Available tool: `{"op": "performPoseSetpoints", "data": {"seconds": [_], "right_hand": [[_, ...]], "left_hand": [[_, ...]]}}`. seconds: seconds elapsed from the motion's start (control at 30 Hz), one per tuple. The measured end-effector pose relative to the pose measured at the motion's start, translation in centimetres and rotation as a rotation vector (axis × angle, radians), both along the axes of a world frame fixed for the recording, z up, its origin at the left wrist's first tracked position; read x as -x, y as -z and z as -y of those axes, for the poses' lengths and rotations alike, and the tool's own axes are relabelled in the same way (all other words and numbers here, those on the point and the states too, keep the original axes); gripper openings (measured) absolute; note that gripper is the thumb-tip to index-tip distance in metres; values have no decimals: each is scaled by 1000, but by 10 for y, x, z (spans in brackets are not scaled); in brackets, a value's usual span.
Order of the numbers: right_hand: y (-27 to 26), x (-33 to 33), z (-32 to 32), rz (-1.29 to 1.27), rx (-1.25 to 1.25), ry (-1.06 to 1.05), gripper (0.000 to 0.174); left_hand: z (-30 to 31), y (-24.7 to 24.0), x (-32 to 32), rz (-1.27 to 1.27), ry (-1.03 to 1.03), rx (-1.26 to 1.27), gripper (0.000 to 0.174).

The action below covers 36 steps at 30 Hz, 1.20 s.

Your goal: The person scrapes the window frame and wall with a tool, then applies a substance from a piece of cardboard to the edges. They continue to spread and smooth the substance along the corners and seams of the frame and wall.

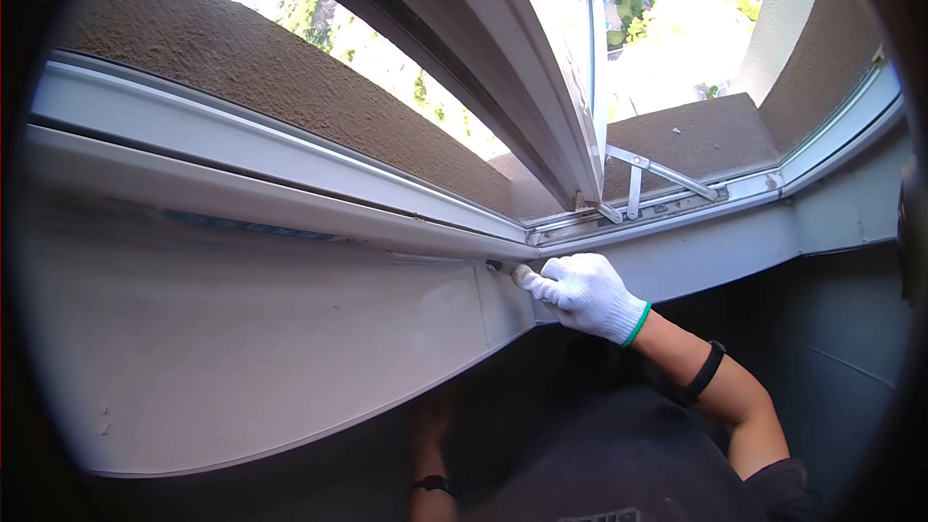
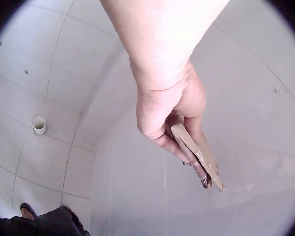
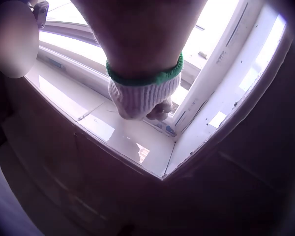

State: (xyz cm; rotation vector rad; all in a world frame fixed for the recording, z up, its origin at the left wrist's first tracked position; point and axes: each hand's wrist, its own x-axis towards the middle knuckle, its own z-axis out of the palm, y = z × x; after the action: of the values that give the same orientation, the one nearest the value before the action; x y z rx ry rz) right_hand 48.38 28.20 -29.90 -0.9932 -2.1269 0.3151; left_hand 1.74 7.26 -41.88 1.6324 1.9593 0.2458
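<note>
My right hand point(image 1: 592, 298), in a white knit glove with a green cuff, is at the inner corner of the window frame point(image 1: 406, 217). Its fingers bend toward the seam between the frame and the sill point(image 1: 290, 329), and the foremost fingertip looks soiled. A small dark spot shows on the seam just left of that fingertip. I cannot tell whether these fingers pinch anything. Low beside the wall, my bare left hand point(image 2: 174, 110) holds a folded tan piece that looks like cardboard point(image 2: 199, 155), with brown smears along its edge. In the head view, the left hand is mostly in shadow.
An open window sash point(image 1: 541, 68) projects outward above the right hand, on a metal hinge arm point(image 1: 662, 174). Outside runs a brown rough ledge point(image 1: 242, 68). A white cup-like cylinder point(image 2: 39, 125) stands on the tiled floor point(image 2: 78, 162), near a foot point(image 2: 27, 211).
</note>
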Motion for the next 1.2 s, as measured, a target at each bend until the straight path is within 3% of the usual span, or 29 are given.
{"op": "performPoseSetpoints", "data": {"seconds": [0.1, 0.2, 0.3, 0.43, 0.57, 0.63, 0.7, 0.77, 0.83, 0.87, 0.93, 1.03, 1.07, 1.13, 1.2], "right_hand": [[5, -1, 1, 30, 24, 3, 50], [15, -2, 1, 52, 25, 4, 48], [19, -6, 2, 95, 49, 5, 45], [22, -9, 4, 163, 89, 15, 42], [23, -9, 5, 191, 101, 15, 40], [25, -10, 5, 218, 105, 17, 40], [24, -10, 5, 229, 108, 13, 40], [24, -11, 5, 248, 116, 4, 40], [23, -13, 4, 275, 125, -6, 40], [25, -13, 3, 290, 132, -9, 40], [28, -14, 3, 320, 143, -14, 40], [27, -14, 4, 331, 153, -18, 39], [26, -14, 3, 344, 153, -18, 38], [23, -14, 3, 372, 155, -17, 38], [24, -14, 3, 386, 155, -19, 38]], "left_hand": [[-3, -9, -6, -36, -5, 77, 34], [4, 14, 13, 192, -102, 111, 34], [5, -1, 1, -28, 17, 80, 34], [19, 39, 26, 382, -274, 106, 34], [23, 47, 32, 606, -357, 161, 41], [19, 41, 24, 865, -585, 198, 46], [12, 30, 14, 1274, -991, 234, 45], [29, 64, 46, 551, -376, 219, 46], [27, 56, 39, 523, -319, 219, 49], [24, 46, 30, 856, -572, 230, 52], [10, 26, 9, 1205, -881, 220, 56], [7, 25, 7, 1265, -947, 192, 56], [8, 28, 11, 1288, -901, 195, 55], [9, 26, 10, 1068, -683, 222, 53], [9, 21, 10, 580, -335, 251, 49]]}}
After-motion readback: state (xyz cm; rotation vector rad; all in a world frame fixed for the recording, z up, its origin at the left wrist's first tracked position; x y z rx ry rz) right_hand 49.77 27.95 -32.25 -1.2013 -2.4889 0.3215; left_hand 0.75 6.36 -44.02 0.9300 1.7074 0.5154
